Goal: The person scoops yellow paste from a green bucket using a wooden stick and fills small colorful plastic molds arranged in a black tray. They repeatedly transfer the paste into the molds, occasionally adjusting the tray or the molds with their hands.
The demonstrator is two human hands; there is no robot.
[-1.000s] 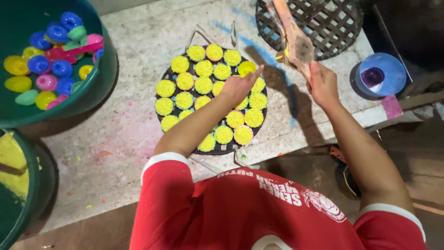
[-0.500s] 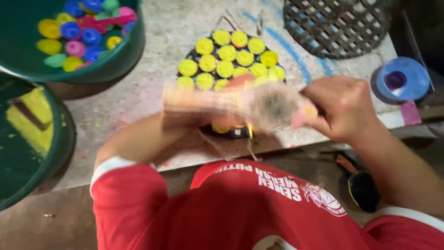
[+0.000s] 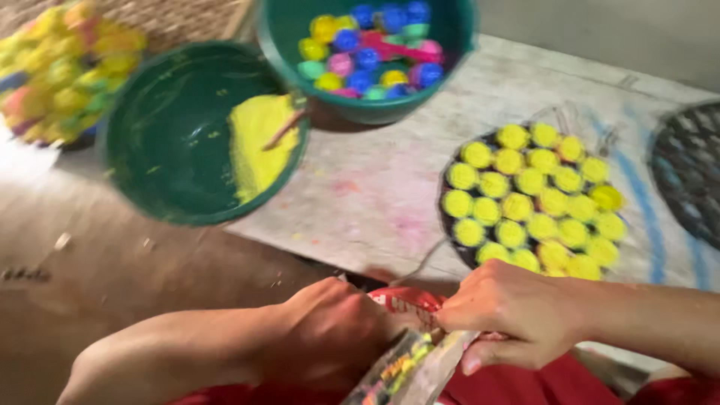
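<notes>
My left hand and my right hand meet low in the view, over my red shirt. Both are closed on a flat stick smeared with coloured powder, which points down between them. Beyond my right hand, a round black tray on the worktable carries several yellow powder-filled cups packed closely together.
A green bowl with yellow powder and a small stick lies at the left. Another green bowl behind it holds several coloured cups. A pile of coloured pieces sits far left. A dark mesh tray lies at the right edge.
The view has swung left and down. My hands, earlier over the yellow tray with the stick raised, have come down to my lap with the stick between them.
</notes>
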